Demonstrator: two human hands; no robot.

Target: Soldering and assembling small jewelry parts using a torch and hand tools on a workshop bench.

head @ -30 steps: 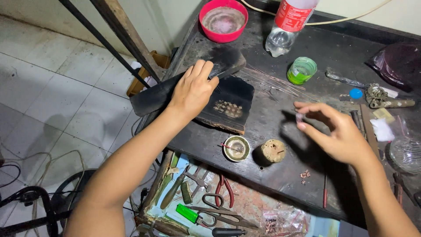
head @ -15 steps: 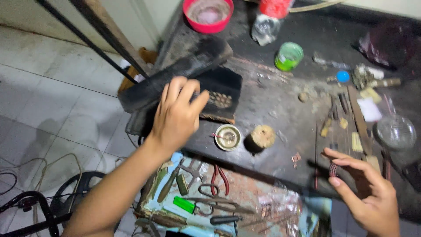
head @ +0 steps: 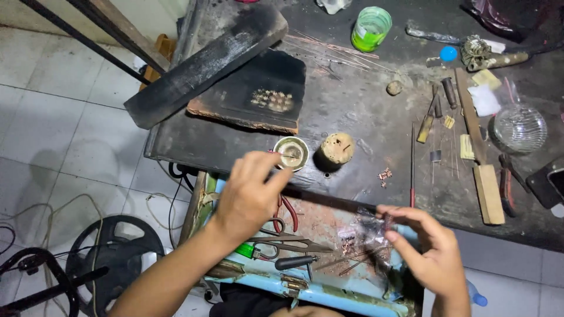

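My left hand hovers open with spread fingers over the front edge of the dark workbench, its fingertips next to a small round tin dish. A round cork-like piece sits just right of the dish. My right hand is low at the right, over an open blue drawer. Its thumb and fingers close on a crumpled clear plastic bag. Whether anything small sits between the fingertips is hidden. Red-handled pliers and scissors lie in the drawer between my hands.
A charred black block and a long black slab lie at the bench's left. A green cup, a glass bowl, wooden sticks, thin files and copper bits are spread to the right. Cables and a black wheel lie on the tiled floor.
My left hand left the black slab and drew back to the bench's front edge. My right hand came down from the bench top to the drawer. The view tilted down.
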